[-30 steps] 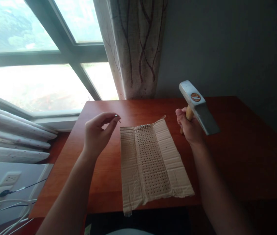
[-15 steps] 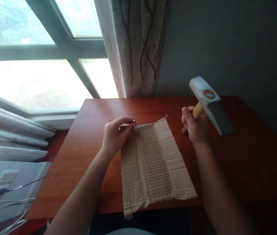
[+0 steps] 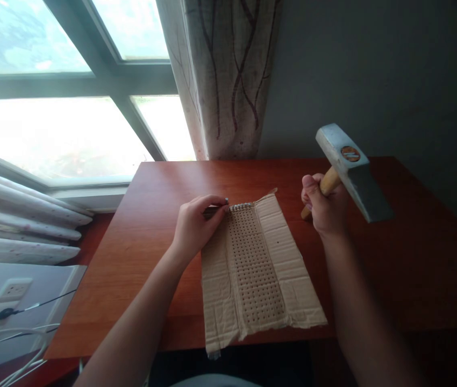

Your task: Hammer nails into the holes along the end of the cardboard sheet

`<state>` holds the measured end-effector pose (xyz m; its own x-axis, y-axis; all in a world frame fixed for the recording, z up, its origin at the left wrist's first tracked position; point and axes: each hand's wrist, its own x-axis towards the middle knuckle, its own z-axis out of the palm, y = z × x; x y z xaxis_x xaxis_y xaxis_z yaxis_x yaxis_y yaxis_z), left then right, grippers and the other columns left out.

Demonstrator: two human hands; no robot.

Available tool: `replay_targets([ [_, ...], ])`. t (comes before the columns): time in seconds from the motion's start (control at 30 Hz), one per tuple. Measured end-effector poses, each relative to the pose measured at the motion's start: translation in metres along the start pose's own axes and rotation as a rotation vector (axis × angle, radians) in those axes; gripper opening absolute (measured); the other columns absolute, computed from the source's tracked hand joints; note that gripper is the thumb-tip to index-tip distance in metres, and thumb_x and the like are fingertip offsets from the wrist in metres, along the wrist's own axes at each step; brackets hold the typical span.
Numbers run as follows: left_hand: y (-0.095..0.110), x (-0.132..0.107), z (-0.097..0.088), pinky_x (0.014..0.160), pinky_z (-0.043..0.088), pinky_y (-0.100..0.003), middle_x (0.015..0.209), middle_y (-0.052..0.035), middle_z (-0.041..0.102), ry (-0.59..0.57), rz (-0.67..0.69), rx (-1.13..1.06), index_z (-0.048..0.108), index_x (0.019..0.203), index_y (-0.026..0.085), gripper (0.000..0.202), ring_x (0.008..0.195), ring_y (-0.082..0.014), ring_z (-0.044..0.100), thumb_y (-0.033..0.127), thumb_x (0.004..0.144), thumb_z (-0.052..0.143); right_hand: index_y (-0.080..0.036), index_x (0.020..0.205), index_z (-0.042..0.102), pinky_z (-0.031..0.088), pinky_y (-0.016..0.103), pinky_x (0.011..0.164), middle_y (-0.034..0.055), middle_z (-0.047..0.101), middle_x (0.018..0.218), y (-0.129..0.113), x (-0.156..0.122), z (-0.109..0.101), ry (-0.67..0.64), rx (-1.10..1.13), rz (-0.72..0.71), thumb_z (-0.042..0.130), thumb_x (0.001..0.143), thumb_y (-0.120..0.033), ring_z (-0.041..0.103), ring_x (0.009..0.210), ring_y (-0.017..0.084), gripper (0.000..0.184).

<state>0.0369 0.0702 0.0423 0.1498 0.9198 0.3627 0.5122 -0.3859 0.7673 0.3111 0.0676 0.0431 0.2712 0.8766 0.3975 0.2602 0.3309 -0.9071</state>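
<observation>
My left hand (image 3: 197, 223) is pinched around a small nail (image 3: 226, 200), whose shiny head pokes up past the fingertips. It is at the far left end of a row of metal nails (image 3: 241, 206) along the far edge of a cardboard sheet (image 3: 293, 269). Rows of small holes fill the sheet's middle strip. My right hand (image 3: 325, 207) grips the wooden handle of a hammer (image 3: 343, 153), raised to the right of the cardboard with its steel head uppermost. A dark strip, partly hidden, shows between the left thumb and forefinger.
The cardboard lies on a reddish-brown wooden table (image 3: 140, 242), hanging slightly over its near edge. A window (image 3: 59, 140) and curtains (image 3: 228, 80) stand behind and to the left. At lower left are a wall socket (image 3: 15, 289) and white cables (image 3: 22, 344).
My left hand has shifted slightly to the right with the nail, nearer the row of nails. The hammer has moved only slightly, and the whole view has shifted a little.
</observation>
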Motion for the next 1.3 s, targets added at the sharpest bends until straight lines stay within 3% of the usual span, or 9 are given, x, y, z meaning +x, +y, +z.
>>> replay_targets([
  [0.43, -0.004, -0.001, 0.001, 0.072, 0.062, -0.026, 0.084, -0.0016, 0.079, 0.005, -0.018, -0.010, 0.076, 0.087, 0.019, 0.011, 0.072, -0.0151, 0.073, 0.029, 0.084, 0.072, -0.022, 0.058, 0.039, 0.025, 0.028, 0.046, -0.0037, 0.038, 0.054, -0.003, 0.000, 0.000, -0.018, -0.035, -0.003, 0.061, 0.090, -0.062, 0.036, 0.049, 0.010, 0.056],
  [0.57, -0.007, -0.002, 0.002, 0.073, 0.062, -0.028, 0.085, -0.0029, 0.079, 0.005, 0.007, 0.007, 0.077, 0.088, 0.020, 0.012, 0.072, -0.0165, 0.073, 0.030, 0.084, 0.072, -0.021, 0.059, 0.043, 0.025, 0.028, 0.047, -0.0036, 0.041, 0.055, -0.007, -0.001, -0.003, -0.097, -0.038, 0.030, 0.063, 0.089, -0.060, 0.036, 0.049, 0.010, 0.053],
  [0.7, -0.009, -0.002, 0.003, 0.075, 0.062, -0.030, 0.086, -0.0033, 0.079, 0.009, 0.010, 0.009, 0.077, 0.088, 0.021, 0.012, 0.074, -0.0170, 0.074, 0.031, 0.084, 0.072, -0.022, 0.072, 0.052, 0.028, 0.026, 0.047, -0.0063, 0.043, 0.057, -0.018, -0.003, -0.008, -0.218, 0.017, 0.135, 0.077, 0.080, -0.053, 0.037, 0.049, 0.010, 0.041],
  [0.8, -0.010, -0.003, 0.003, 0.072, 0.062, -0.029, 0.085, -0.0034, 0.079, 0.008, 0.009, -0.023, 0.077, 0.088, 0.021, 0.013, 0.073, -0.0173, 0.074, 0.032, 0.084, 0.072, -0.023, 0.080, 0.054, 0.030, 0.026, 0.047, -0.0063, 0.046, 0.059, -0.029, -0.006, -0.011, -0.338, -0.044, 0.159, 0.074, 0.084, -0.050, 0.040, 0.050, 0.010, 0.034],
  [0.93, -0.012, -0.003, 0.005, 0.070, 0.062, -0.029, 0.085, -0.0041, 0.079, 0.004, -0.001, -0.064, 0.077, 0.088, 0.020, 0.013, 0.072, -0.0183, 0.074, 0.032, 0.084, 0.072, -0.023, 0.080, 0.058, 0.033, 0.027, 0.051, -0.0052, 0.051, 0.056, -0.051, -0.006, -0.011, -0.480, -0.344, 0.052, 0.062, 0.094, -0.047, 0.047, 0.050, 0.011, 0.028],
  [1.07, -0.014, -0.002, 0.005, 0.068, 0.061, -0.029, 0.087, -0.0041, 0.079, -0.013, 0.006, -0.059, 0.077, 0.089, 0.021, 0.013, 0.074, -0.0190, 0.074, 0.032, 0.084, 0.071, -0.022, 0.065, 0.051, 0.028, 0.030, 0.051, -0.0037, 0.050, 0.054, -0.080, -0.002, -0.007, -0.600, -0.584, -0.101, 0.054, 0.098, -0.045, 0.046, 0.049, 0.011, 0.041],
  [1.2, -0.015, -0.001, 0.005, 0.070, 0.061, -0.030, 0.089, -0.0046, 0.080, -0.023, 0.019, -0.051, 0.077, 0.090, 0.022, 0.013, 0.077, -0.0198, 0.075, 0.032, 0.084, 0.071, -0.023, 0.067, 0.049, 0.024, 0.031, 0.052, -0.0031, 0.049, 0.053, -0.102, 0.003, 0.001, -0.577, -0.683, -0.233, 0.053, 0.098, -0.043, 0.043, 0.048, 0.012, 0.037],
  [1.3, -0.015, -0.001, 0.005, 0.071, 0.061, -0.030, 0.089, -0.0043, 0.080, -0.019, 0.020, -0.060, 0.077, 0.090, 0.022, 0.012, 0.077, -0.0197, 0.075, 0.031, 0.084, 0.071, -0.023, 0.070, 0.049, 0.023, 0.032, 0.054, -0.0016, 0.051, 0.056, -0.105, 0.002, 0.009, -0.575, -0.769, -0.279, 0.053, 0.098, -0.044, 0.045, 0.051, 0.014, 0.035],
])
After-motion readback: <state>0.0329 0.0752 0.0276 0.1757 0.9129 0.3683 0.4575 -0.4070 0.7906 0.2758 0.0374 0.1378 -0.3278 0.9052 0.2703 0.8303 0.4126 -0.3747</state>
